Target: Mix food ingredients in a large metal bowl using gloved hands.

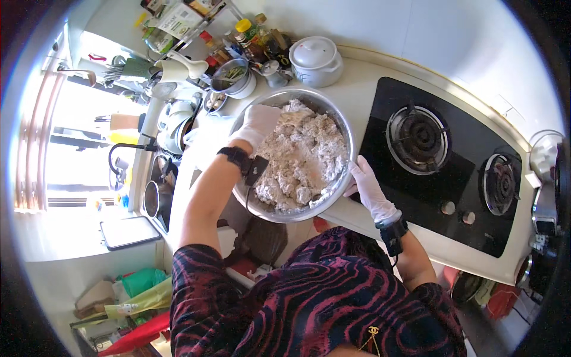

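Note:
A large stainless steel bowl [351, 147] straddles the counter edge before me, holding a crumbly, floury dough-like mixture [308, 156]. My left hand [259, 124], in a white glove, is inside the bowl at its upper left, its curled fingers mostly hidden against the mixture. At the bowl's right side, my gloved right hand [369, 187] grips the rim with the thumb on top. Both wrists carry black strapped devices, and the left one hangs over the mixture.
A black gas hob [415, 192] lies right of the bowl. Behind stand a lidded white pot [316, 62], a metal bowl with green vegetables [229, 76] and several bottles [254, 44]. On the left are a sink with a pan [154, 199], a black faucet [127, 146] and stacked dishes [174, 129].

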Demonstrator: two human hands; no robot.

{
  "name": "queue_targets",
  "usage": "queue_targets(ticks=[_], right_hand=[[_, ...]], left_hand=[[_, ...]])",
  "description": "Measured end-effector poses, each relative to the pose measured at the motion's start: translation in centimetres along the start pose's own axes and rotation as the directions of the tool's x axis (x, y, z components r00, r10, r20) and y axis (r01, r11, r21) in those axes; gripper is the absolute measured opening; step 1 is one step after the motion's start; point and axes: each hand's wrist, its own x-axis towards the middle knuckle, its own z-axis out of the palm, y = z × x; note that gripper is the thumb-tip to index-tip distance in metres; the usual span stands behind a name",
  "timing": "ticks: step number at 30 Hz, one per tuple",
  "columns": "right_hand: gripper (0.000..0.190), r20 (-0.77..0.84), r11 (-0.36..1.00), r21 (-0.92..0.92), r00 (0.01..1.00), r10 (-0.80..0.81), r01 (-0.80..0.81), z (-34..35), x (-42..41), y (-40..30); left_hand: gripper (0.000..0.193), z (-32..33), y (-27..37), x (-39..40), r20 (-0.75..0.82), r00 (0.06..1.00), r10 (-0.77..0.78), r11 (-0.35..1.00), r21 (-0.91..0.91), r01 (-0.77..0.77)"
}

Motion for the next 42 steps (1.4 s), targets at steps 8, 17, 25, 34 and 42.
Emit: queue_targets(ticks=[8,17,25,34,42], right_hand=[[0.019,-0.006,0.999,0.042,1.000,0.002,-0.002,0.9,0.2,-0.6],[0.021,-0.019,0.998,0.059,1.000,-0.017,0.018,0.0,0.4,0.6],[0.042,-0.006,0.996,0.080,0.999,0.032,-0.032,-0.3,0.4,0.6],[0.036,-0.050,0.994,0.096,0.997,0.060,-0.055,0.4,0.3,0.1],[0.023,0.012,1.000,0.028,1.000,-0.006,0.006,-0.1,0.5,0.9]], left_hand=[[0.010,-0.4,3.4,-0.1,0.073,0.931,0.359,0.931,-0.096,-0.351],[0.011,-2.8,1.5,-11.6,-0.090,0.955,0.282,0.949,-0.121,-0.292],[0.007,-7.9,0.9,-16.1,-0.100,0.995,-0.023,0.993,0.115,0.035],[0.011,-3.7,6.1,-14.3,0.210,0.971,0.116,0.962,-0.265,-0.058],[0.010,-0.4,5.5,-3.0,0.113,0.994,0.014,0.991,-0.131,0.001]])
